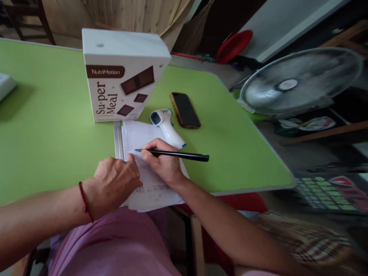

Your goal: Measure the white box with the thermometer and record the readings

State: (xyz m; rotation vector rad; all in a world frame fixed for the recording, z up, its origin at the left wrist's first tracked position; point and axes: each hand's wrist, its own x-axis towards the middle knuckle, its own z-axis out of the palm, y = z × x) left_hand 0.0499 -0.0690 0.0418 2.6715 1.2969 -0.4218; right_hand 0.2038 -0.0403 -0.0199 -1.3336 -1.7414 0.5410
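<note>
My right hand [165,163] is closed around a black pen [184,155]. The pen's tip touches a sheet of paper [143,132] that carries printed lines and handwriting. My left hand [117,178], with a red cord bracelet at the wrist, rests palm down over the paper's left part. Its thumb and forefinger are apart, while its other fingers are partly hidden. A white and blue infrared thermometer [169,130] lies across the paper's upper right. Behind the paper stands a white "NutriMotion Su-per Meal" box [112,90].
To the right of the thermometer, a phone [185,110] in a brown case lies on the green table [230,153]. A white object [5,85] sits at the left edge. Beyond the table's right side is a fan [299,82]; a red basin [234,46] is farther back.
</note>
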